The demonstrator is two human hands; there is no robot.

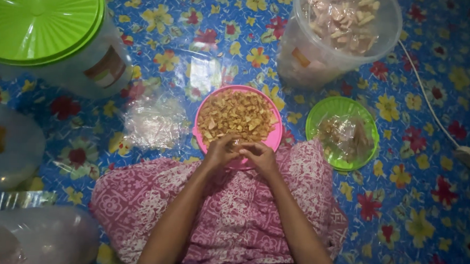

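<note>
Hands — left hand [221,151] and right hand [260,155] — pinched together at near rim of pink plate [274,141], where chips [235,115] lie in reach; contents of grip hidden.

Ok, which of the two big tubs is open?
The clear tub at top right: it has no lid and shows pale chips inside. The other tub, top left, is shut under a green lid.

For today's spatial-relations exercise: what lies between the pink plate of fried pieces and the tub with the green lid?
In the head view, a crumpled clear plastic bag lies on the flowered mat between the pink plate and the lidded tub.
</note>
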